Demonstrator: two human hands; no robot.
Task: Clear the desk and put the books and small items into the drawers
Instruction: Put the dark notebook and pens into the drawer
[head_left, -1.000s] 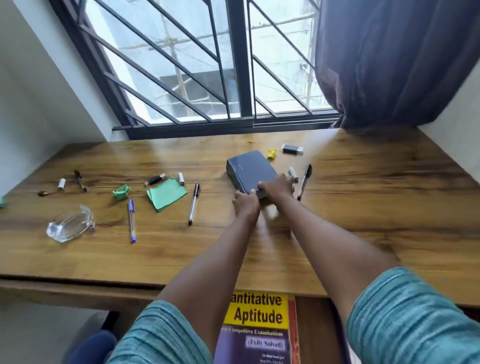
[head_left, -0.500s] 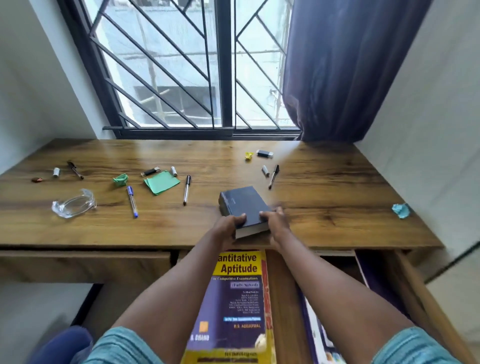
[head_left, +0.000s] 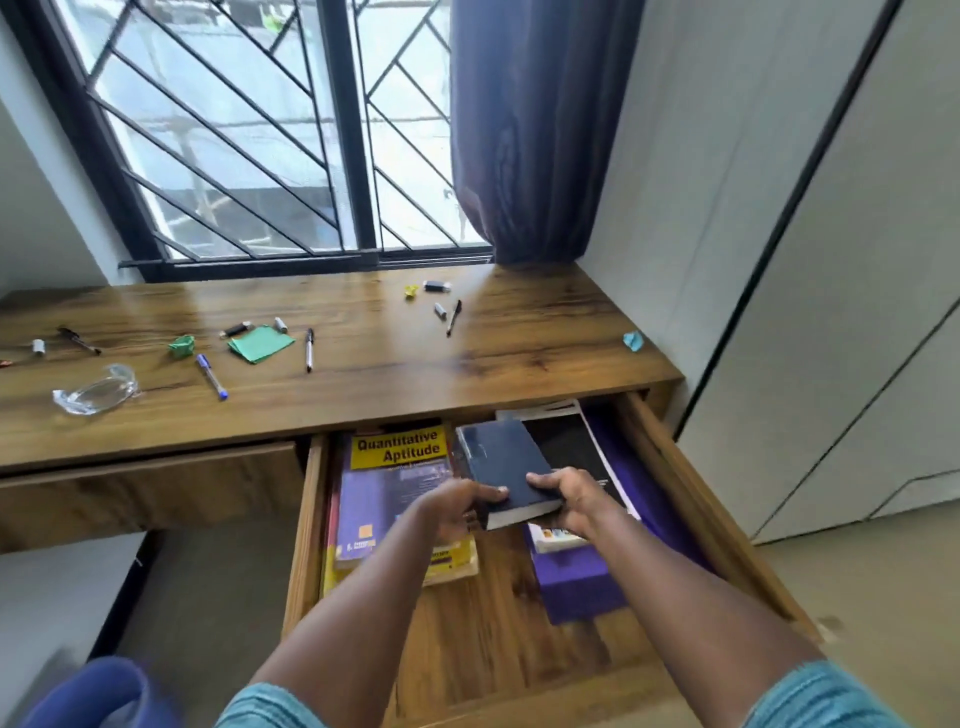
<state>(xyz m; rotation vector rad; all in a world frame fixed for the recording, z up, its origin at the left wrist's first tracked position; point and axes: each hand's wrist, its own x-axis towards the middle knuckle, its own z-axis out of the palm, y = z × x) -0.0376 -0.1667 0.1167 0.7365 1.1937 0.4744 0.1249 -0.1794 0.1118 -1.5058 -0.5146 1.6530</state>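
A thick dark-blue book (head_left: 498, 462) is held over the open wooden drawer (head_left: 306, 519).
Its near end is gripped by the left hand (head_left: 457, 506) and right hand (head_left: 571, 499), fingers curled round its edges, beside a yellow-and-purple textbook (head_left: 395, 467) lying inside.

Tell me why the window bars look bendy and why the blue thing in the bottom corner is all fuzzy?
Head view: the wide-angle lens curves the window bars and tilts the desk edge; head view, bottom left: the blue thing is blurred, perhaps by motion; head view, top: bright daylight whitens the glass.
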